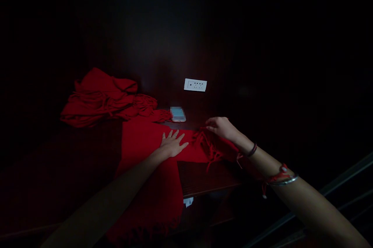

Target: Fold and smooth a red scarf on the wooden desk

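Observation:
A red fringed scarf lies over a dark wooden surface, with one part hanging over the front edge and another stretching to the right. My left hand presses flat on it, fingers spread. At the scarf's right part, my right hand has its fingers bent together on the far edge, by the tangled fringe. Dim light hides exactly how much cloth is between those fingertips. Behind and to the left sits a heap of more red fringed cloth.
A phone with a lit, blurred screen lies just behind the scarf. On the dark back wall is a white socket plate. Something white shows below the front edge. Pale rails run at the lower right.

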Motion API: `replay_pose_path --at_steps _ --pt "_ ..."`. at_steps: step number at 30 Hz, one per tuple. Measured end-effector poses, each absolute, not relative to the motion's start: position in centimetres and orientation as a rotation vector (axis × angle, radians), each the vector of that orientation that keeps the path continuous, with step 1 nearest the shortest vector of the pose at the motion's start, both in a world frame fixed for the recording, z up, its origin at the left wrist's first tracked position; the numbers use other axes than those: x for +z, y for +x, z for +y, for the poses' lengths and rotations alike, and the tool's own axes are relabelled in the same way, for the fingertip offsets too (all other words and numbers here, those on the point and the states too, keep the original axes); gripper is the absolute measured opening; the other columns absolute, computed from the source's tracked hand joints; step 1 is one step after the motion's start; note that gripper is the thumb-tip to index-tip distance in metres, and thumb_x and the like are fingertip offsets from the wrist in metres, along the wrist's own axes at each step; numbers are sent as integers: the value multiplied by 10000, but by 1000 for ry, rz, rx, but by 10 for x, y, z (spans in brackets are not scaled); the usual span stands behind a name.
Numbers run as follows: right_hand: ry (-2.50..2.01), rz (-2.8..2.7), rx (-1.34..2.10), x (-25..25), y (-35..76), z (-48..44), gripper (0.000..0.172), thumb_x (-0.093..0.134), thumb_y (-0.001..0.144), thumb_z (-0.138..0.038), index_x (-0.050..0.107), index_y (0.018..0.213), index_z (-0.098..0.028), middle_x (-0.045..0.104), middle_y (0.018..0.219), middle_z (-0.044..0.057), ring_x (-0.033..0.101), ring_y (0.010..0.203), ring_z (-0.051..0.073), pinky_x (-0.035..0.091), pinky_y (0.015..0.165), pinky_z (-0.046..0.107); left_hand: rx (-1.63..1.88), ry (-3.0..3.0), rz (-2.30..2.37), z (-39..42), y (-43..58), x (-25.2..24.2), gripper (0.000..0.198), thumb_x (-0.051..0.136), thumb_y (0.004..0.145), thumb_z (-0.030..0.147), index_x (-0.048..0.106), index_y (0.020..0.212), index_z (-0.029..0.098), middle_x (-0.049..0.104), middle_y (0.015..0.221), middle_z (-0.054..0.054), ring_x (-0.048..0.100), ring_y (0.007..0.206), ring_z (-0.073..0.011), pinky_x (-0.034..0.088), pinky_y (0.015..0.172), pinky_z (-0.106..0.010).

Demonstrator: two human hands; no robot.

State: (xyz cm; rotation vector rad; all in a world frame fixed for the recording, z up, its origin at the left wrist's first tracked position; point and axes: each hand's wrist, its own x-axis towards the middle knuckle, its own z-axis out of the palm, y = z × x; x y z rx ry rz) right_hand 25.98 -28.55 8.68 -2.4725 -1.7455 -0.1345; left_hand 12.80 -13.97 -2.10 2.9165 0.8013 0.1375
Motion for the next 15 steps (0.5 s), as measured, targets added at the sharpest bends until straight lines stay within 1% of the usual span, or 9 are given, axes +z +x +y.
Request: replay_pose_path --at_steps 2,4,5,6,7,9,12,13,15 --pt "-2628 -1608 -114 82 267 -288 615 553 660 -406 367 1205 -190 422 1183 118 423 1036 244 347 816 316 139 2917 800 -139 128 -22 653 121 719 643 236 1258 292 173 1339 -43 122 1206 -290 104 918 -528" --pt "-2694 -1617 164 74 273 -290 889 611 563 -473 197 1283 -156 295 1269 154 330 1114 280 320 856 345 143 2916 799 -139 128 -22 657 124 718 645 236 1258 290 176 1338 -44 124 1205 -293 103 918 -530" --pt "-2674 -1653 301 69 275 -291 959 618 540 -488 144 1295 -133 271 1281 162 314 1127 276 315 868 331 146 2915 799 -139 128 -23 658 125 717 646 238 1258 289 179 1338 -44 125 1204 -294 99 918 -531" --pt "-2641 -1688 379 64 276 -291 985 619 538 -482 114 1298 -111 272 1280 166 319 1127 263 316 870 308 147 2916 797 -139 128 -23 658 127 717 646 240 1258 288 181 1337 -45 125 1204 -295 93 919 -533" --pt "-2623 -1701 376 60 275 -291 971 617 552 -457 108 1298 -100 298 1267 165 340 1115 250 324 863 289 148 2916 796 -139 128 -22 658 127 718 645 241 1258 287 182 1337 -45 125 1204 -295 88 919 -533" --pt "-2671 -1661 221 54 273 -290 842 598 597 -372 182 1285 -121 404 1197 150 421 1047 237 358 816 280 145 2915 795 -139 128 -22 656 129 719 644 239 1258 288 180 1337 -45 125 1205 -294 85 919 -533" --pt "-2745 -1620 -6 54 272 -289 491 502 673 -244 425 1155 -186 565 999 97 532 890 211 401 704 259 142 2913 797 -139 127 -21 653 131 720 641 234 1260 288 174 1339 -45 122 1206 -289 88 920 -530" --pt "-2742 -1630 -46 57 274 -288 409 471 687 -207 482 1095 -195 585 956 84 546 862 199 402 684 244 139 2915 796 -139 127 -21 650 132 721 639 234 1259 289 171 1339 -44 119 1207 -286 91 920 -529" --pt "-2714 -1625 -115 66 283 -289 357 436 688 -142 533 1027 -192 595 943 70 545 866 180 394 682 210 135 2922 795 -139 126 -20 643 135 725 633 237 1258 289 166 1341 -42 116 1209 -283 98 921 -526"
